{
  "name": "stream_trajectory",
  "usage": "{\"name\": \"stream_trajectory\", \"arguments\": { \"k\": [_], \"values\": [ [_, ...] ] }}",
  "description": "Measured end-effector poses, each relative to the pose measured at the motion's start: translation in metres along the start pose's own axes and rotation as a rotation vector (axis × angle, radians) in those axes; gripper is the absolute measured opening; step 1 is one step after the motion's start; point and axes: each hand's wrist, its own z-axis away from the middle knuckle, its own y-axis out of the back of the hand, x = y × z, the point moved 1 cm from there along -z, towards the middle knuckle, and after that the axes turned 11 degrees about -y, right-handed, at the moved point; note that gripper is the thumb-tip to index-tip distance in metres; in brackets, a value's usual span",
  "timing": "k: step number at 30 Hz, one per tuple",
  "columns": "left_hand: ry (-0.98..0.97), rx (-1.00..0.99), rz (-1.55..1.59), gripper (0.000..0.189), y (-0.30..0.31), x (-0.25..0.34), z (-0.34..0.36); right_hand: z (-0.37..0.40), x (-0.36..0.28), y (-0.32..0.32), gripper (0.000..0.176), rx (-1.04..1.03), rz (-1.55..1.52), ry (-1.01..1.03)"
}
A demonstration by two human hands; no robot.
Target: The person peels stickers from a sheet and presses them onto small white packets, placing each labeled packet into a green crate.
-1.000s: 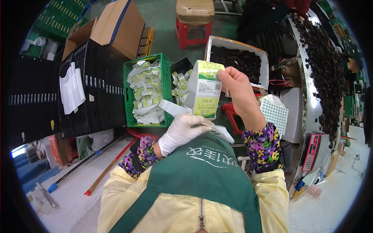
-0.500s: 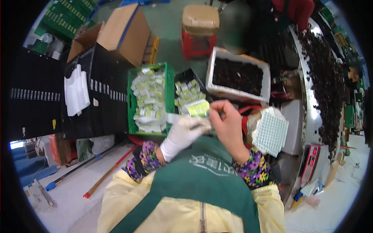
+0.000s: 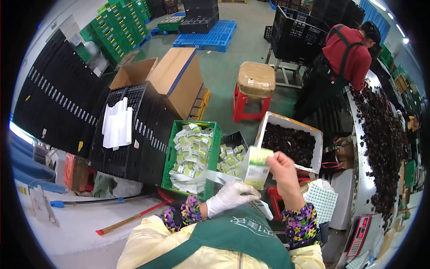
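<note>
While the bare right hand (image 3: 284,172) is pinching a small green-and-white carton (image 3: 256,167) by its right edge, its grip closed on it, the gloved left hand (image 3: 230,197) is curling shut around a white strip (image 3: 210,176) just below. The carton is hanging upright above the lap, right of the green crate (image 3: 217,148) of packets (image 3: 190,154). It is probably being shaped or checked, and the next move is calling for a steady pinch while the left fingers are working its lower end.

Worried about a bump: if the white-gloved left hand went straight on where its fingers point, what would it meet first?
Likely the wrist of the bare right hand, close by; depth unclear.
</note>
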Motion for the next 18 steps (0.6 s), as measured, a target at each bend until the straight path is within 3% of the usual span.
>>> {"name": "stream_trajectory", "arguments": {
  "k": [4,8,18],
  "values": [
    [0.185,0.029,0.269,0.017,-0.001,0.011,0.003,-0.012,-0.008,0.009,0.014,0.008,-0.016,0.035],
    [0.065,0.083,0.151,0.014,0.0,0.004,0.004,-0.019,-0.007,0.012,0.011,0.049,-0.017,0.003],
    [0.181,0.078,0.201,0.014,0.004,0.014,0.004,-0.011,-0.015,0.005,0.014,0.028,-0.105,-0.118]
  ]
}}
